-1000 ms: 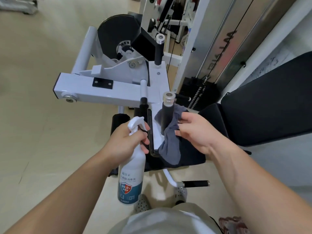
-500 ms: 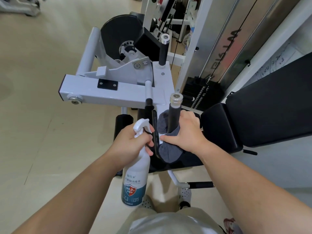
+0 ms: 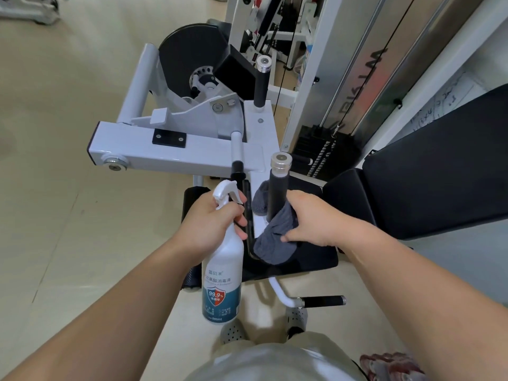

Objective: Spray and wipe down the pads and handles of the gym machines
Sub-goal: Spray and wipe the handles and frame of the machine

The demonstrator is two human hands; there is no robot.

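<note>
A white spray bottle point(image 3: 222, 281) with a blue label hangs upright from my left hand point(image 3: 211, 224), which grips its neck under the trigger. Just right of it stands an upright black handle point(image 3: 278, 188) with a silver cap on the white gym machine point(image 3: 165, 155). My right hand point(image 3: 316, 221) grips a grey cloth point(image 3: 272, 243) wrapped round the lower part of that handle. A second upright black handle point(image 3: 261, 83) stands farther back. The black seat pad point(image 3: 316, 262) lies below the cloth, and the black back pad point(image 3: 439, 166) is at the right.
A weight stack and cable tower point(image 3: 324, 149) rise behind the handles. A low horizontal black grip point(image 3: 324, 301) juts out near my feet. Beige floor point(image 3: 55, 215) opens to the left. Another machine's base point(image 3: 30, 9) sits at the top left corner.
My right hand went from holding the cloth beside the handle to wrapping it round the handle, then slid down toward its base. The left hand with the bottle stayed about where it was.
</note>
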